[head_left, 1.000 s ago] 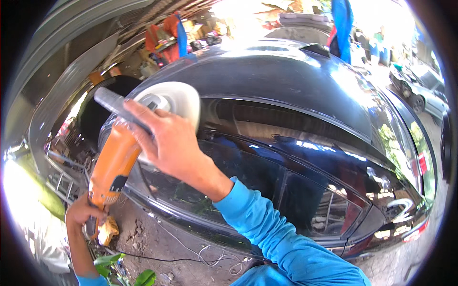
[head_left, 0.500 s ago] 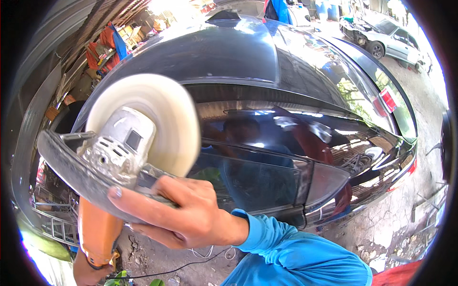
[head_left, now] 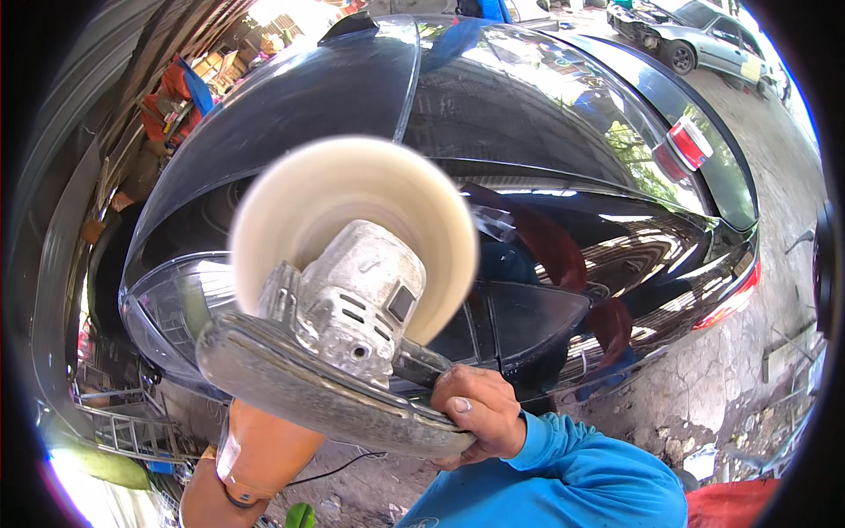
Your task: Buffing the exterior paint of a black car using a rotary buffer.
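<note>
An orange polisher (head_left: 268, 449) with a grey metal head and a wide cream pad (head_left: 299, 185), blurred as if spinning, is in the lower middle, over the side of a glossy black car (head_left: 528, 114). My right hand (head_left: 480, 414), in a blue sleeve, is closed on the right end of the polisher's dark loop handle (head_left: 326, 387). My left hand (head_left: 207, 493) is at the lower left on the back end of the orange body, largely hidden by it. The pad covers part of the car behind it, so whether it touches the paint cannot be told.
A red-and-white object (head_left: 688, 145) sits at the car's rear glass. A damaged silver car (head_left: 722, 48) stands at top right. Metal ladder-like frames (head_left: 123, 431) and orange and blue cloths (head_left: 176, 92) are on the left. A dark cord (head_left: 330, 471) runs below the polisher.
The polisher and my right hand have moved right across the view, and the loop handle now lies lower, with my hand at its right end. The view has shifted along the car.
</note>
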Demonstrator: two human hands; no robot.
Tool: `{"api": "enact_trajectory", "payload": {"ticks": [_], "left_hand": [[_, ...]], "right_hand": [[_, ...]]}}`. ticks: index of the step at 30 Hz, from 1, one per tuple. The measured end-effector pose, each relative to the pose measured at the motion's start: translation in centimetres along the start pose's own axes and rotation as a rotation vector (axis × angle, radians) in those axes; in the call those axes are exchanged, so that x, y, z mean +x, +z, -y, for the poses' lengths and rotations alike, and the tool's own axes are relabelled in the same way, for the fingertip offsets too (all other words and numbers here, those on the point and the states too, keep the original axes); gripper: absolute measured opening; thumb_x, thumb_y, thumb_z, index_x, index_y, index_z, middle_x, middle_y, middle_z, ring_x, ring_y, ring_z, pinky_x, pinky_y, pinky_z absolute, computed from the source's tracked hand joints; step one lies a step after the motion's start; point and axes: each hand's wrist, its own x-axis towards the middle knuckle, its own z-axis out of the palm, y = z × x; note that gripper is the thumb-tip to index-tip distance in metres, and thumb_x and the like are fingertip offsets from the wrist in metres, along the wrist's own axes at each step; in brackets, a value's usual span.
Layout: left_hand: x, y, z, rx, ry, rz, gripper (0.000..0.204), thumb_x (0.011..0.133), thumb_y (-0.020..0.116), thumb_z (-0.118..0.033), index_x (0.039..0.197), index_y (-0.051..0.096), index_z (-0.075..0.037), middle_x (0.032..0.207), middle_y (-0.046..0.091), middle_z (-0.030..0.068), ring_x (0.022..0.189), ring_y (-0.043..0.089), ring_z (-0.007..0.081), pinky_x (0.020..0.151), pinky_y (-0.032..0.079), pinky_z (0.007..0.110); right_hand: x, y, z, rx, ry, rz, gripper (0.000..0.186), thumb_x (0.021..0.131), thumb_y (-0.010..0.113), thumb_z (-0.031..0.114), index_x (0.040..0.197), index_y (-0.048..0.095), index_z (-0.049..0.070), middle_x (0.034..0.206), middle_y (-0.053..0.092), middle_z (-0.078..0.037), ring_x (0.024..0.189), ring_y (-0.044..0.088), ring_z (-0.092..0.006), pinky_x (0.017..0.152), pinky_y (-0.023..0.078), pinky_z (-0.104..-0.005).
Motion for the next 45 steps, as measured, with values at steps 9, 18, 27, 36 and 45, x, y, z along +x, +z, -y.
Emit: {"api": "enact_trajectory", "payload": {"ticks": [9, 18, 27, 36, 45], "left_hand": [[-1.5, -0.3, -1.9, 0.224, -0.087, -0.027, 0.075, 0.053, 0.082, -0.021, 0.118, 0.050, 0.000, 0.101, 0.064, 0.0166, 0.095, 0.064, 0.0261, 0.080, 0.049, 0.038], [-1.9, 0.2, 0.9, -0.097, -0.187, -0.068, 0.072, 0.056, 0.080, -0.014, 0.117, 0.046, 0.000, 0.091, 0.063, 0.0091, 0.081, 0.061, 0.0202, 0.074, 0.050, 0.034], [-4.3, 0.8, 3.4, -0.079, -0.046, 0.070, 0.072, 0.056, 0.082, -0.019, 0.116, 0.046, 0.002, 0.094, 0.063, 0.0123, 0.084, 0.063, 0.0238, 0.076, 0.050, 0.036], [-4.6, -2.3, 34.5, -0.406, 0.110, 0.289, 0.073, 0.056, 0.082, -0.019, 0.115, 0.045, 0.003, 0.095, 0.063, 0.0141, 0.086, 0.063, 0.0248, 0.076, 0.050, 0.037], [-0.5, -4.9, 48.3, -0.705, 0.249, 0.499, 0.073, 0.056, 0.082, -0.020, 0.114, 0.045, 0.004, 0.096, 0.062, 0.0160, 0.087, 0.063, 0.0258, 0.077, 0.050, 0.037]], "right_hand": [[2.9, 4.3, -0.9, 0.005, -0.001, 0.112, 0.054, 0.076, 0.074, 0.031, 0.116, 0.060, -0.002, 0.066, 0.049, -0.006, 0.052, 0.050, -0.0196, 0.045, 0.038, -0.0315], [4.9, 8.4, -2.1, 0.094, 0.055, 0.094, 0.066, 0.066, 0.076, 0.023, 0.125, 0.055, 0.001, 0.066, 0.044, -0.007, 0.053, 0.049, -0.0233, 0.049, 0.039, -0.0352], [0.0, -1.0, 0.6, 0.018, 0.056, 0.117, 0.053, 0.076, 0.073, 0.026, 0.113, 0.054, -0.007, 0.068, 0.055, -0.011, 0.050, 0.053, -0.0221, 0.045, 0.044, -0.0323], [-4.4, -6.9, 2.4, -0.042, 0.002, -0.081, 0.048, 0.088, 0.061, 0.027, 0.117, 0.040, -0.006, 0.066, 0.050, -0.008, 0.051, 0.053, -0.0188, 0.044, 0.045, -0.0317], [0.4, -1.7, 0.5, 0.034, 0.082, 0.084, 0.050, 0.075, 0.073, 0.027, 0.107, 0.056, -0.007, 0.065, 0.055, -0.012, 0.050, 0.054, -0.0247, 0.044, 0.042, -0.0335]]}}
